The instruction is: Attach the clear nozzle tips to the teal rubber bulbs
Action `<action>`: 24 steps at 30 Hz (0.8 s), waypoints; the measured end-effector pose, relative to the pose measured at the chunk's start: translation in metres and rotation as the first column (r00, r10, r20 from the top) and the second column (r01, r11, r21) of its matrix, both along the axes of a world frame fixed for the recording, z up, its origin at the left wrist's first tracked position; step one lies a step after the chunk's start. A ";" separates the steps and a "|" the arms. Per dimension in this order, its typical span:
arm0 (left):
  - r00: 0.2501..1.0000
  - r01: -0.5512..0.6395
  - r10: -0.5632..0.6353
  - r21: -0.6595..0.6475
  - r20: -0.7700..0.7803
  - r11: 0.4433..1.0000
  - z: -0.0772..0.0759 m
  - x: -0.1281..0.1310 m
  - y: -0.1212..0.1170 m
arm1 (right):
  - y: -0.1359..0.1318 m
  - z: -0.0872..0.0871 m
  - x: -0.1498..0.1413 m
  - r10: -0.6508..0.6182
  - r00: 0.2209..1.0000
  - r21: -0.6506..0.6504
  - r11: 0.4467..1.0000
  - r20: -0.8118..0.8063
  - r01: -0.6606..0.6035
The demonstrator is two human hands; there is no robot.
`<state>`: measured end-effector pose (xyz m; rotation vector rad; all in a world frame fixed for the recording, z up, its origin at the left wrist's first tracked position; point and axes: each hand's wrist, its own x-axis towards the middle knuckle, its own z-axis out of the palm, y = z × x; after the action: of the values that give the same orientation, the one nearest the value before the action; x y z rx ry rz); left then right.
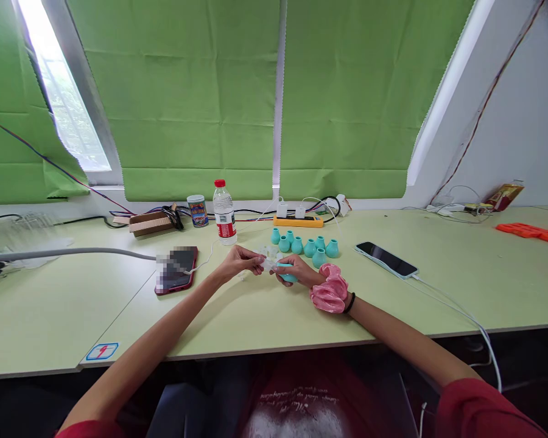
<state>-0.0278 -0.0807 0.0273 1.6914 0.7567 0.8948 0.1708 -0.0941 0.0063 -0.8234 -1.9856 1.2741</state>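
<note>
While both forearms reach over the near edge of the tabletop, a blue-framed label lies there, in front and well left of the bottle. Farther in, the two hands meet just in front and to the right of the bottle. The right hand, with a pink scrunchie at its wrist, curls its fingers round a turquoise piece; the left hand pinches a clear plastic piece between thumb and fingertips, right beside it. Whether the two pieces touch, I cannot tell. A red-edged phone lies in front and left of the bottle, and another phone lies well to its right. Small turquoise pots stand in a cluster to the right of the bottle, slightly nearer. Just left of and behind it stands a can, and an orange power strip lies to its right. Green blinds hang behind the bottle.
</note>
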 end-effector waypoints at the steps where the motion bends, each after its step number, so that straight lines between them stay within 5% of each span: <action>1: 1.000 -0.001 0.001 0.001 -0.003 1.000 0.001 0.000 -0.001 | -0.001 0.001 -0.001 0.014 1.000 -0.041 0.999 -0.015 -0.015; 13: 0.996 0.013 -0.007 0.066 -0.091 0.998 0.000 0.002 -0.003 | -0.013 0.009 -0.002 0.079 0.991 -0.249 0.963 -0.109 -0.104; 20: 0.988 -0.044 0.076 0.228 -0.136 0.973 -0.003 0.005 0.000 | -0.007 0.009 -0.005 0.022 0.999 0.013 1.000 -0.047 -0.022; 24: 0.957 -0.106 0.197 0.374 -0.215 0.922 -0.007 0.002 0.007 | 0.007 0.028 0.008 -0.106 0.994 0.226 0.969 0.013 0.100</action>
<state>-0.0257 -0.0736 0.0207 2.1200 0.9470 0.9842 0.1792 -0.0869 0.0343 -0.8222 -2.0337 0.9622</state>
